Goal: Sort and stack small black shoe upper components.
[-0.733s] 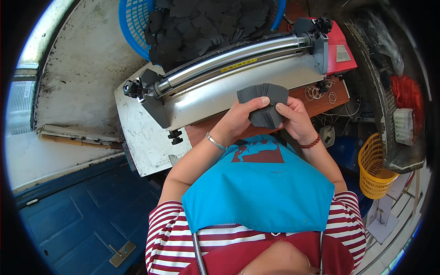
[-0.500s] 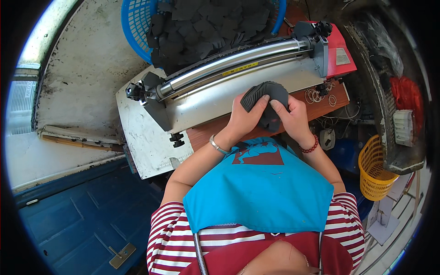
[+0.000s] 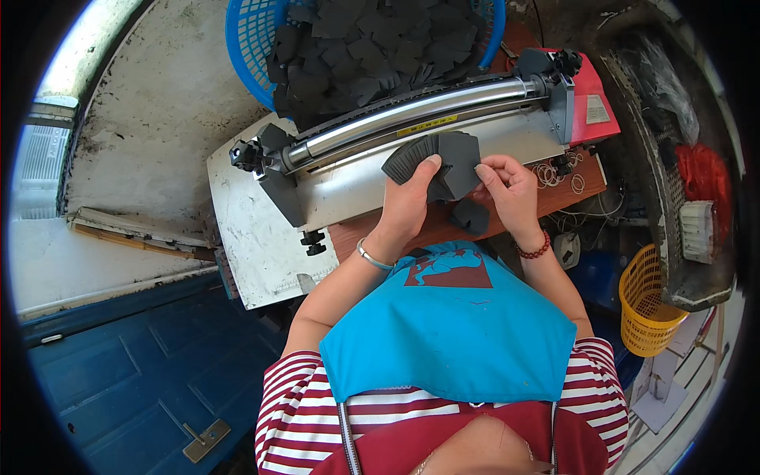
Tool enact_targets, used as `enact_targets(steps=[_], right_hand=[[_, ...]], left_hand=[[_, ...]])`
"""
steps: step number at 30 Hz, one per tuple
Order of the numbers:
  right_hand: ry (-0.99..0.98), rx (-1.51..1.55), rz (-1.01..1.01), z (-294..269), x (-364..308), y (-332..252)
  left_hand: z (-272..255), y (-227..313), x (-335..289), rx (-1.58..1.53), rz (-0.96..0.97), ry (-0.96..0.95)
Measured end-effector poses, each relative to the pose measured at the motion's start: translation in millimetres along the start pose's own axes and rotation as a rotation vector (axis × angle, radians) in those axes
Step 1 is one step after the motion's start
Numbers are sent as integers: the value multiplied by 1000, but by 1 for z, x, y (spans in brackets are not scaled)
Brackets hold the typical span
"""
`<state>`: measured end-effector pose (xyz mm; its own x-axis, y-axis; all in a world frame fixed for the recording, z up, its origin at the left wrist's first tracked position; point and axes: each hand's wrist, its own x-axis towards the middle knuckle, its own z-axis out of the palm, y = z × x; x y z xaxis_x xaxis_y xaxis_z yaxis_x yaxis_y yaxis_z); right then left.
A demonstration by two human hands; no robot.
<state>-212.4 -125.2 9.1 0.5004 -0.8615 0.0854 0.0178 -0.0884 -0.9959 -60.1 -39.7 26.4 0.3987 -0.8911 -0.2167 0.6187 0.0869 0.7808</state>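
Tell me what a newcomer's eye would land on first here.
Probably the bright turquoise apron filling the lower middle. Just above it, the left grip holds a fan of dark pieces, with the right grip at the fan's right edge. Beyond them, a shiny metal roller slants across, below a heap of dark pieces in a blue basket.

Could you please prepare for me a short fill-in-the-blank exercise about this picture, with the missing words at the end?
1. The left hand holds dark pieces spread out like a ____, and the right hand is at their edge.
2. The silver bracelet is on the person's ____ wrist.
3. Beyond the metal roller, the basket heaped with dark pieces is coloured ____.
4. The smaller basket at the right is coloured ____.

Missing words: fan; left; blue; yellow.
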Motion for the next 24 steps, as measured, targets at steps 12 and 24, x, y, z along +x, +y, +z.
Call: enact_targets(steps=[12,24], right_hand=[[-310,47,297,12,7,5],[-543,-25,255,42,25,3]], left_hand=[[-28,-1,-8,256,231,103],[-53,12,-22,122,368,220]])
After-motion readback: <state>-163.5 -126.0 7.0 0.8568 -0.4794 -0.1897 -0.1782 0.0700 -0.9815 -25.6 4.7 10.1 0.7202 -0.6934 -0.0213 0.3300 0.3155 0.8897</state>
